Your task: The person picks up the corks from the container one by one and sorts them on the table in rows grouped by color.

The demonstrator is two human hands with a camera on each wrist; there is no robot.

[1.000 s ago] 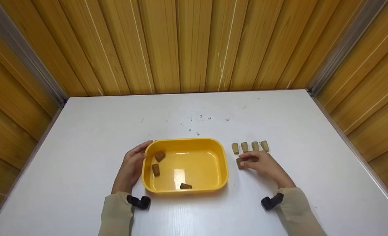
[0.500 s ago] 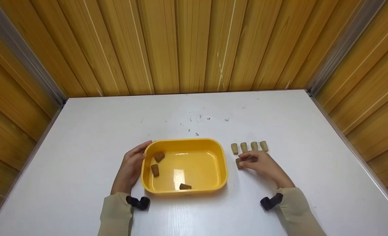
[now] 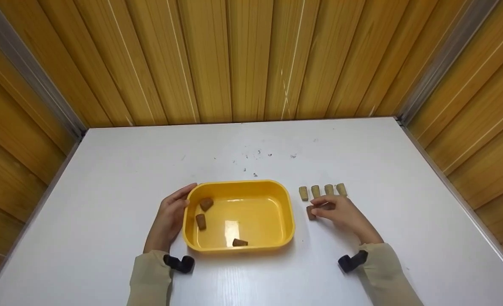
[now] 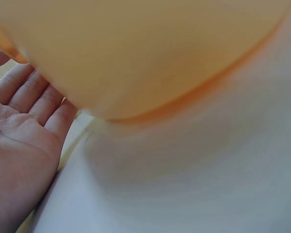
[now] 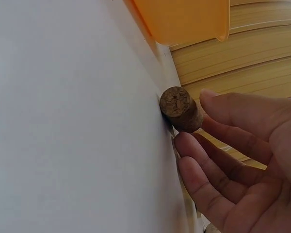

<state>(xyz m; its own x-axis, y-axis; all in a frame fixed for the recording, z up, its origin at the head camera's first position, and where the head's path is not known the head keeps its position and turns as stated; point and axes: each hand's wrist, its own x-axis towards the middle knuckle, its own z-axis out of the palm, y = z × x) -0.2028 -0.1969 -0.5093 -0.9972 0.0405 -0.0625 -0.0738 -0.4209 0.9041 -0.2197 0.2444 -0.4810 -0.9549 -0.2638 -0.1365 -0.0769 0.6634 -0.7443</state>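
My left hand (image 3: pixel 171 216) holds the left side of a yellow plastic tub (image 3: pixel 239 180), thumb at the rim and fingers along the outer wall. Inside the tub lie three brown tapered corks, one near the upper left (image 3: pixel 206 204), a second cork (image 3: pixel 201 221) below it and a third cork (image 3: pixel 240 242) by the near wall. Right of the tub, my right hand (image 3: pixel 340 212) pinches a brown cork (image 5: pixel 178 107) low at the white table. Another dark cork (image 3: pixel 329 206) shows partly beneath this hand. In the left wrist view, the tub wall (image 4: pixel 160 53) fills the top.
Several paler corks (image 3: pixel 303 193) lie in a row just beyond my right hand. The white table (image 3: pixel 106 178) bears dark scuffs near its middle. Wood-patterned panels (image 3: pixel 251 63) enclose the back and sides.
The cork at my right fingertips shifts very slightly rightward together with the thumb. The left hand and the tub stay in place.
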